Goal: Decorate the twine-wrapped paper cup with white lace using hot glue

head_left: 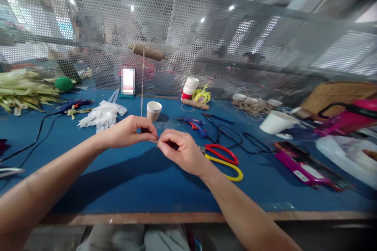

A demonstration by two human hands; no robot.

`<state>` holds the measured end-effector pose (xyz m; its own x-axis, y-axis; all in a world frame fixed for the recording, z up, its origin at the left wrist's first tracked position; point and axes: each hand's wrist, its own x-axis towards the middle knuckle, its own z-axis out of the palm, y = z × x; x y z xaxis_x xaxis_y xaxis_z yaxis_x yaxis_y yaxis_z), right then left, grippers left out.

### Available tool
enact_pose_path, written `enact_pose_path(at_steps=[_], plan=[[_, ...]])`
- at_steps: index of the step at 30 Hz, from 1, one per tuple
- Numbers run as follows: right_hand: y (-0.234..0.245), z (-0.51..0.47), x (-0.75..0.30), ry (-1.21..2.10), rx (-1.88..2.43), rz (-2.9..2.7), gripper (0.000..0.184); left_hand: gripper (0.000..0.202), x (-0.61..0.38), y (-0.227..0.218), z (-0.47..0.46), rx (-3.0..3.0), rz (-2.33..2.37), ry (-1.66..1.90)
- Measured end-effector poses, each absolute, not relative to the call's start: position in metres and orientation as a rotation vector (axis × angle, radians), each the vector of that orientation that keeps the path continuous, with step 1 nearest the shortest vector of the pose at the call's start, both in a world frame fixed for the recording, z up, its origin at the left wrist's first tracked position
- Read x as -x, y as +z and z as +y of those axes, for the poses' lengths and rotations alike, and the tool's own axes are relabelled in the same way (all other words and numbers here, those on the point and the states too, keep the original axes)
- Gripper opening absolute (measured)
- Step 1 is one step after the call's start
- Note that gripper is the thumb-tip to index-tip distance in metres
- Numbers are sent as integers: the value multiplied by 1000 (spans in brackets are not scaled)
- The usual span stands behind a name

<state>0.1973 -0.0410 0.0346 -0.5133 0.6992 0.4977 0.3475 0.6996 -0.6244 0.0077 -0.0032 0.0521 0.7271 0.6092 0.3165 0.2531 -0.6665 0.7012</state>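
Observation:
My left hand [134,131] and my right hand [181,149] meet above the middle of the table, fingertips nearly touching. Both are closed in a pinch on a small piece of brown twine [153,140], mostly covered by the fingers. A strand [142,86] runs down from a twine spool [147,52] on the mesh screen and passes out of sight behind my left hand. Just beyond the hands stands a paper cup [154,110]. Scissors [222,159] with one red and one yellow handle lie to the right, partly behind my right hand.
A blue glue gun [194,124] with a black cord lies behind the scissors. White lace [103,114] and a phone [128,82] are at left, near another glue gun [73,104] and pale husks [23,88]. A magenta tool [303,168] and a plastic bag [344,155] occupy the right.

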Motion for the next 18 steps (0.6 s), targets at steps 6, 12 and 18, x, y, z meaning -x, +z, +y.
enact_pose_path(at_steps=[6, 12, 18], plan=[[36, -42, -196, 724, 892, -1898, 15, 13, -24, 33, -8, -1718, 597, 922], [28, -38, -193, 899, 949, -1690, 16, 18, -35, 26, -17, -1495, 674, 1129], [22, -39, -188, 851, 978, -1632, 20, 21, -43, 18, -20, -1337, 737, 1243]])
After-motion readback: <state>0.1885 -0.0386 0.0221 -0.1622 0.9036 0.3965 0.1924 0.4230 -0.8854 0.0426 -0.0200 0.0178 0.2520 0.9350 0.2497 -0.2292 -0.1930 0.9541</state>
